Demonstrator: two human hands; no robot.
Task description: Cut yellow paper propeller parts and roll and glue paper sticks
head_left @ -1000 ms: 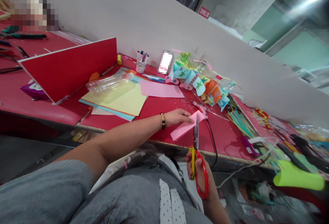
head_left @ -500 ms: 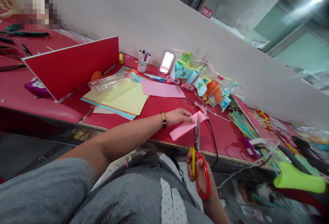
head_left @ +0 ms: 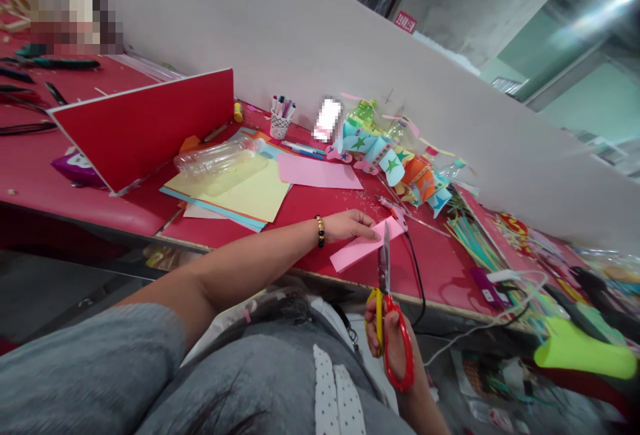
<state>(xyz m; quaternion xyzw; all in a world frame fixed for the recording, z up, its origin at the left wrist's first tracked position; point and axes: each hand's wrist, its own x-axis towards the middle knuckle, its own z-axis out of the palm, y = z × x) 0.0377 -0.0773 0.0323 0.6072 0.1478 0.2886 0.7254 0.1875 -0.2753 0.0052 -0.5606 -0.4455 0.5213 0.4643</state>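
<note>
My left hand (head_left: 354,225), with a beaded bracelet on its wrist, pinches a folded-looking strip of pink paper (head_left: 353,253) above the table's front edge. In my right hand (head_left: 397,338) is a pair of scissors (head_left: 384,272) with one yellow and one red handle. Its blades point away from me and lie across the pink strip, just right of my left fingertips. Behind the strip rests a pink glue gun (head_left: 395,210) with a black cord. A larger pink sheet (head_left: 320,172) lies flat farther back.
Left of my hands, a clear plastic bottle (head_left: 220,158) lies on stacked coloured paper (head_left: 265,198), beside an upright red board (head_left: 150,128). At the back stand a pen cup (head_left: 280,126) and decorated bottles (head_left: 373,145). A purple box (head_left: 487,288) and white cable sit right.
The scissor handles have shifted slightly to the right and spread a little wider in my right hand. My left hand and the pink strip stay almost in place.
</note>
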